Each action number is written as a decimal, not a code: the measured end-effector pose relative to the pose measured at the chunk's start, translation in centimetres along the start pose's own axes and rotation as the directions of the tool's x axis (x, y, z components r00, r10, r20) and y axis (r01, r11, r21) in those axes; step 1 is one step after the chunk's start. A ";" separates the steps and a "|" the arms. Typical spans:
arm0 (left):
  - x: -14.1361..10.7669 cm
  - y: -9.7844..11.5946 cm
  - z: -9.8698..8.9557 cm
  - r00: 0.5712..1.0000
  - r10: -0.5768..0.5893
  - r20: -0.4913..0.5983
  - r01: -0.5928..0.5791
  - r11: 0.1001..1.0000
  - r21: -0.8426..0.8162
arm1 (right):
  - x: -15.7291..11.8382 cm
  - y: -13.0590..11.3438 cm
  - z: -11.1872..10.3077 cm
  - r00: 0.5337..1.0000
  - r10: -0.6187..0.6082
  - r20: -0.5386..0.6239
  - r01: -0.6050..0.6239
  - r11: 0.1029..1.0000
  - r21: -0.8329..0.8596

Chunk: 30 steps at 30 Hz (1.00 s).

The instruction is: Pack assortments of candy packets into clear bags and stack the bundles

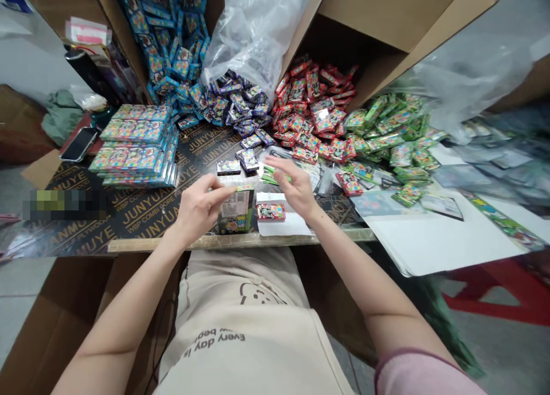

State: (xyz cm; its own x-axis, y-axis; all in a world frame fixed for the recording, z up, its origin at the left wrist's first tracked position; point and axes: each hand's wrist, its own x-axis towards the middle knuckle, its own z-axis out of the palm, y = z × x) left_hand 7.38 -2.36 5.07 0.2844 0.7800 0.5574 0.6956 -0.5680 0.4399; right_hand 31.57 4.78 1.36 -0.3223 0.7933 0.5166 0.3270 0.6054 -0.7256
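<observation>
My left hand [198,207] is closed, with thumb and index finger at the top left edge of a dark green printed box [236,211] standing near the table's front edge. To its right is my right hand [296,187], fingers spread and slightly blurred. Under its fingertips lies a small green packet [270,175]; I cannot tell whether they touch. A small red box [270,212] rests on a white paper [286,227] just below that hand. Beyond my hands are small purple boxes [228,167].
Blue boxes [180,62], purple boxes [240,105], red boxes [309,108] and green packets [395,125] lie heaped along the back, by open cartons [369,16]. Stacked blue packs [133,148] and a phone [79,144] sit left. White sheets [412,240] overhang the front right edge.
</observation>
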 end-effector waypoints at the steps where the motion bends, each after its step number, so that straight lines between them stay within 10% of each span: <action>1: 0.0 -0.1 0.0 1.000 0.015 0.005 -0.015 1.000 0.015 | -0.2 1.5 -0.5 0.998 0.049 -0.035 -0.051 0.996 -0.076; 8: 0.2 -0.3 0.3 1.000 0.031 -0.001 -0.031 0.999 0.012 | -4.4 9.4 0.2 0.905 0.347 0.245 -0.249 0.901 -0.355; 17: 0.1 -0.5 0.6 1.000 -0.002 -0.021 0.002 1.000 -0.029 | -5.7 8.7 1.7 0.964 0.137 0.230 -0.011 0.879 -0.478; 25: 0.0 -0.1 1.0 0.990 -0.064 -0.128 0.054 0.996 -0.078 | -4.9 8.7 1.7 0.945 0.315 0.082 -0.307 0.947 -0.097; 30: 0.0 -0.2 1.3 0.966 -0.044 -0.254 0.012 0.992 -0.126 | -0.8 3.3 0.6 0.888 0.458 0.034 -0.441 0.832 0.336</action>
State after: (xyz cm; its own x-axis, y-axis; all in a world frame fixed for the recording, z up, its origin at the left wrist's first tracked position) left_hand 8.07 -1.89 4.04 0.0768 0.7118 0.6982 0.6099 -0.5875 0.5319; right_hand 32.35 6.13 -1.75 -0.1669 0.9797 0.1114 0.1154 0.1316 -0.9846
